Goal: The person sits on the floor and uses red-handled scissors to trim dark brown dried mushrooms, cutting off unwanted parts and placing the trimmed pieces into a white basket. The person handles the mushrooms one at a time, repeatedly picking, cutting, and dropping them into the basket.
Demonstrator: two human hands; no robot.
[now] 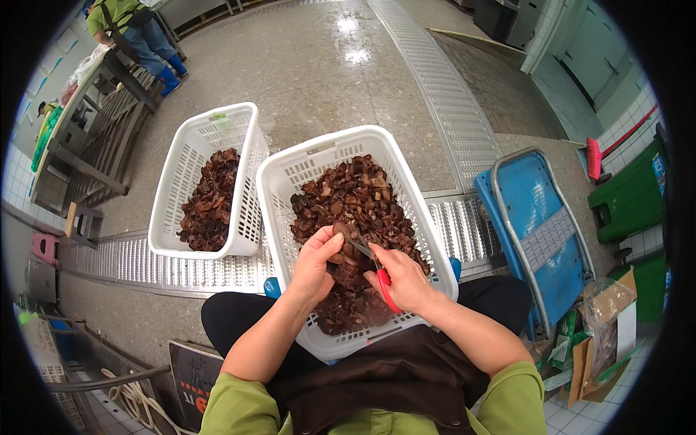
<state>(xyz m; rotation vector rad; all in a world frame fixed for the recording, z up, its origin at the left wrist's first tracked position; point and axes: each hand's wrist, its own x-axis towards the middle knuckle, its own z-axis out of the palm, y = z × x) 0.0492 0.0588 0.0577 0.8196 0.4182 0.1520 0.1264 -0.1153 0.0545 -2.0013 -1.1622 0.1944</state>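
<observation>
My left hand [317, 262] pinches a piece of brown wood ear fungus [343, 232] between thumb and fingers. In my right hand [405, 280] are red-handled scissors [385, 288], their blades against that piece. Both hands are over a white plastic basket [270, 212] between my knees, which holds a large heap of the same fungus [353, 187]. A second white basket [163, 217] stands on the left with a smaller heap of wood ear [209, 204] in it. My fingers partly hide the scissor blades.
A metal drain grate [201, 274] runs under the baskets. On the right are a blue platform trolley [549, 234] on edge, green bins [628, 201] and a box of cardboard scraps [603, 348]. A co-worker [138, 32] stands at a bench [81, 89] at upper left; another person is partly visible beyond.
</observation>
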